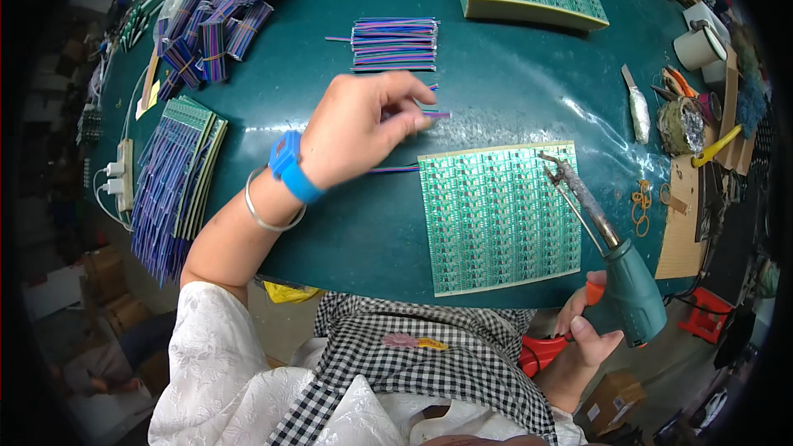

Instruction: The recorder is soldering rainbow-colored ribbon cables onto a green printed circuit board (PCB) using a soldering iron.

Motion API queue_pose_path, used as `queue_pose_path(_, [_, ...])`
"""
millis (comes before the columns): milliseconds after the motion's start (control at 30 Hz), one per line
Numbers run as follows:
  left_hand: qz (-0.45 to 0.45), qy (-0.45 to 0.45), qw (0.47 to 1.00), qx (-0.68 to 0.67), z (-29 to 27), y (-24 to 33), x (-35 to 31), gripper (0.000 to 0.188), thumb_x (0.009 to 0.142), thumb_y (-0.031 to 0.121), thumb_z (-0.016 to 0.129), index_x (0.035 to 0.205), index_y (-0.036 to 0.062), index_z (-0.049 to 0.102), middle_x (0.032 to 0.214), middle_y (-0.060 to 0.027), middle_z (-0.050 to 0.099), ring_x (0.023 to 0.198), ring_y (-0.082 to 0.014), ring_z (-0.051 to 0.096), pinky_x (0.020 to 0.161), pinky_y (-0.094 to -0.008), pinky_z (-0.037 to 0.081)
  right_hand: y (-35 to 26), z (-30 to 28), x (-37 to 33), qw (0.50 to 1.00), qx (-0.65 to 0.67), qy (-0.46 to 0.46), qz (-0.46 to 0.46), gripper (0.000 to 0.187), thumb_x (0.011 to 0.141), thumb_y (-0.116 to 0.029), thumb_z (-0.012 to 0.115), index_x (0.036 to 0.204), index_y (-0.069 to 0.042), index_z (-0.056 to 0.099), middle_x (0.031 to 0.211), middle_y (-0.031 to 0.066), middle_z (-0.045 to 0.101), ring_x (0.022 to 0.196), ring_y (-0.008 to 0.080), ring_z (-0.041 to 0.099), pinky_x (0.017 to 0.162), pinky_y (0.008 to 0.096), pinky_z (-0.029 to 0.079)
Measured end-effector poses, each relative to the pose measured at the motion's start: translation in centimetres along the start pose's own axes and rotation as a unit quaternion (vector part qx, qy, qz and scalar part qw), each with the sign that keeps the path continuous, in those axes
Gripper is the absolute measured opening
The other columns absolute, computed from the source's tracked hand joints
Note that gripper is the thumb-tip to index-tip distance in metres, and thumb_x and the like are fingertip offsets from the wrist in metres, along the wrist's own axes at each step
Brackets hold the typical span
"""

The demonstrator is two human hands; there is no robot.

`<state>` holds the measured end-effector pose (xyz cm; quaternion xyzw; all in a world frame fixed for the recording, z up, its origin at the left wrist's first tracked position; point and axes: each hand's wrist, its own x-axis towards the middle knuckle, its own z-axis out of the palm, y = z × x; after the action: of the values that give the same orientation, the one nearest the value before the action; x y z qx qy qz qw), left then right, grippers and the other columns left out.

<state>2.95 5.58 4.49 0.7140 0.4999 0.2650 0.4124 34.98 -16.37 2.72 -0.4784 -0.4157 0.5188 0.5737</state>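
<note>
A loose white blouse [239, 409], patterned with faint leafy shapes in the same white, had a wide left sleeve [211, 330] with a roomy opening. Over the blouse lay a black-and-white checked apron [355, 363], gathered into soft folds, with a pink and yellow-orange motif [417, 342] on its front. The left hand [355, 128] was bare; behind it came a bright blue watch [291, 163] with a squarish case, then a plain silver-coloured bangle [253, 211]

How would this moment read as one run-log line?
left hand: at purple wire, blurred, grip unclear; right hand: gripping soldering gun; circuit-board sheet: on table; wire pile: beyond left hand
</note>
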Motion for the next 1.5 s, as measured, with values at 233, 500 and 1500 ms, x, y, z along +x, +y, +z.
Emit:
queue_pose_path(233, [0.259, 0.024, 0.953, 0.157, 1.9, -2.0, -4.8, 0.032, 0.076, -0.009, 0.077, 0.105, 0.0049, 0.077, 0.089, -0.0095, 0.070, 0.075, -0.0249, 0.070, 0.065, -0.0318, 0.056, 0.3, 2.7, -1.3, 0.988, 0.074, 0.013, 0.134, 0.065, 0.079, -0.006, 0.075, 0.131, 0.015, 0.044, 0.067, 0.0106, 0.053, 0.049, 0.0186, 0.055, 0.045, 0.0311, 0.051])
queue_pose_path(500, [0.212, 0.047, 0.968, 0.123, 2.8, -4.4, -6.4, 0.029, 0.072, -0.009, 0.077, 0.098, 0.0045, 0.077, 0.086, -0.0075, 0.064, 0.073, -0.0236, 0.065, 0.062, -0.0344, 0.054, 0.2, 3.7, -1.2, 0.974, 0.074, -0.023, 0.213, 0.063, 0.080, 0.003, 0.071, 0.140, 0.009, 0.050, 0.081, 0.0109, 0.061, 0.065, 0.0188, 0.061, 0.061, 0.0310, 0.053])
queue_pose_path(1500, [0.208, 0.051, 0.965, 0.150, 2.8, -4.4, -6.8, 0.030, 0.072, -0.010, 0.077, 0.099, 0.0022, 0.075, 0.086, -0.0068, 0.062, 0.067, -0.0214, 0.063, 0.056, -0.0326, 0.052, 0.3, 7.7, 1.0, 0.976, 0.030, 0.063, 0.207, 0.056, 0.075, -0.008, 0.078, 0.119, 0.010, 0.048, 0.075, 0.0115, 0.055, 0.050, 0.0185, 0.055, 0.044, 0.0329, 0.051])
